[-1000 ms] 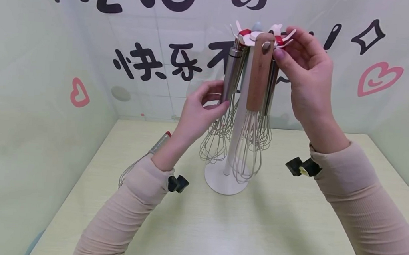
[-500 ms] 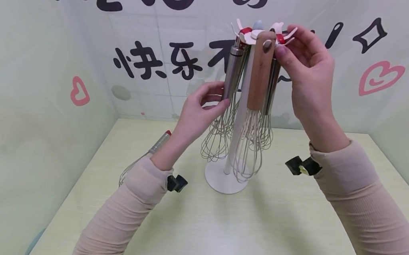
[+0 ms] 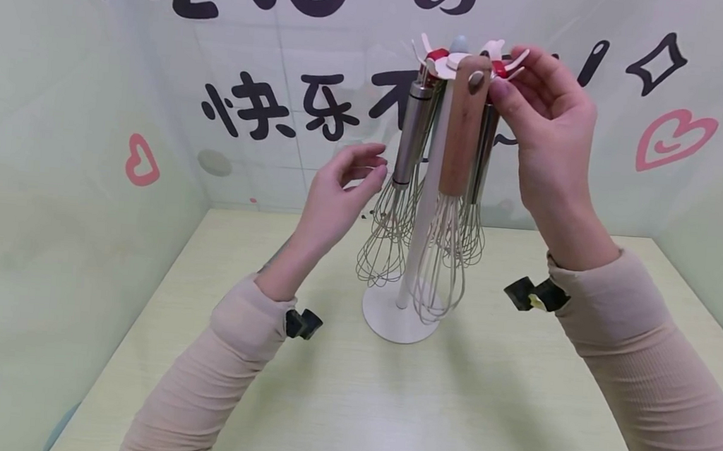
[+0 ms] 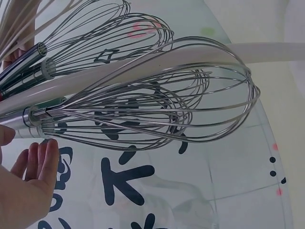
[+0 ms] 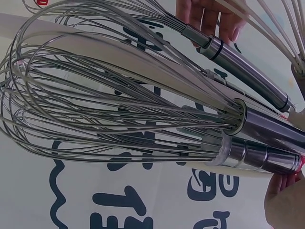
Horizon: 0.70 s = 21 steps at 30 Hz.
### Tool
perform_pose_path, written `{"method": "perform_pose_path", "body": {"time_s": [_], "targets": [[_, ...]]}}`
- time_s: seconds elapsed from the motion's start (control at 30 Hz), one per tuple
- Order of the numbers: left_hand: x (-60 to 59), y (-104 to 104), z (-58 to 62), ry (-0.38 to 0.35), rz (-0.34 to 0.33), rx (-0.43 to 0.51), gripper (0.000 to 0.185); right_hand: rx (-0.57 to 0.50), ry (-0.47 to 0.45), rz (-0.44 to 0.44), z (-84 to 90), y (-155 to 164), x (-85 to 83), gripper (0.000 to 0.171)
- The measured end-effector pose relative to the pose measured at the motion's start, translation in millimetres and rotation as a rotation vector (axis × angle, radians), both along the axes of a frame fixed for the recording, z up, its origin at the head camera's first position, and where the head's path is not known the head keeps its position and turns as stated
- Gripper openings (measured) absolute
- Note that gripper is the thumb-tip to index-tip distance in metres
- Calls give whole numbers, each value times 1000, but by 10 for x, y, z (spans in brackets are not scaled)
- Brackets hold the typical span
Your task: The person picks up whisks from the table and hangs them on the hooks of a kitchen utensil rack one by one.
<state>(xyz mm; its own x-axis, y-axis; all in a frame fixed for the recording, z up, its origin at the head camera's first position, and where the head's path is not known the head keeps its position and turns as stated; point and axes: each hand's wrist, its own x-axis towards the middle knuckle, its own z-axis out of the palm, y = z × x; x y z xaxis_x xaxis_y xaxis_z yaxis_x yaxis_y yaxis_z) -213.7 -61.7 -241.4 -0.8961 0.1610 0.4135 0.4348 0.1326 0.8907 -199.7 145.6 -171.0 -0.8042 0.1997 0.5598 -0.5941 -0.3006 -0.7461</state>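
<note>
A white whisk stand (image 3: 400,320) carries several hanging whisks. My right hand (image 3: 554,124) pinches the stand's hooked top at the right, with the thumb in front and fingers behind a white prong. My left hand (image 3: 337,199) is held just left of the steel-handled whisk (image 3: 412,134), fingers loosely bent and holding nothing. In the left wrist view, the left fingertips (image 4: 48,152) lie beside the whisk handles. At the front of the stand hangs a whisk with a wooden handle (image 3: 462,134). A further steel-handled whisk (image 3: 483,150) hangs behind it, under the right hand.
The stand is on a pale wood table (image 3: 347,408). Behind the left forearm, a bit of a whisk (image 3: 274,255) lying on the table shows; the rest is hidden. A printed backdrop (image 3: 323,60) rises at the table's back edge, with pale side walls.
My left hand has let go of the steel-handled whisk and moved slightly left, its forearm now covering most of the whisk on the table. The right hand stays at the stand's top.
</note>
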Motion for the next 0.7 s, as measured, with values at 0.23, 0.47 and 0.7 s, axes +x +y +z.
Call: {"method": "perform_pose_path", "body": {"time_s": [0.23,0.47,0.7], "targets": [[-25,-81,-33,-13,30,-4,36,-12,11,8,4,-5,-5,26],[-103,-154,-88,-25,64,-7,36,38,36,-21,1,-1,-9,24],[-180,-245,-164,-39,103,-26,36,54,35,-37,2,-2,-2,23]]}}
